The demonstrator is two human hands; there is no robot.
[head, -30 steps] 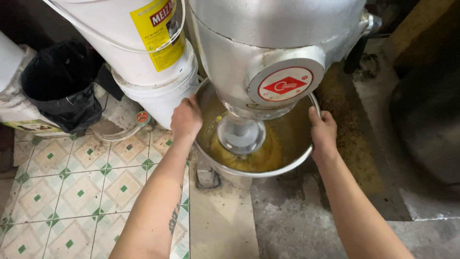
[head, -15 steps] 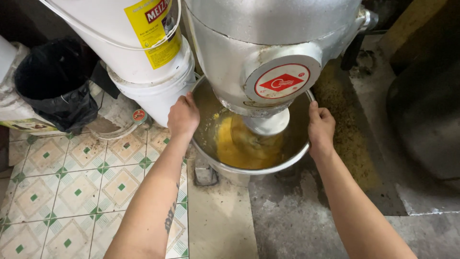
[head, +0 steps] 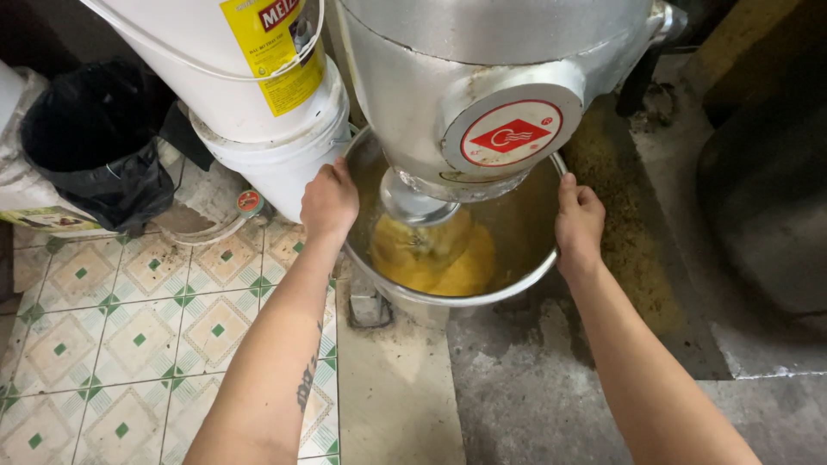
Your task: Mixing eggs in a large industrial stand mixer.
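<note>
A large steel mixing bowl [head: 469, 297] sits under the head of a grey floor mixer [head: 482, 77] with a round red-and-white badge. Yellow batter [head: 439, 258] lies in the bowl around the mixer's attachment [head: 413, 207]. My left hand [head: 327, 202] grips the bowl's left rim. On the right rim, my right hand [head: 579, 226] is closed with the thumb over the edge.
Two stacked white buckets [head: 258, 103], the upper with a yellow label, stand just left of the bowl. A bin with a black liner [head: 95, 138] is at far left. Patterned floor tiles [head: 129, 344] meet stained concrete [head: 534, 387]. A small round lid [head: 249, 202] lies on the floor.
The view has shifted and the bowl now sits lower relative to the mixer head, with the attachment raised above the batter. Both hands stay on the rim.
</note>
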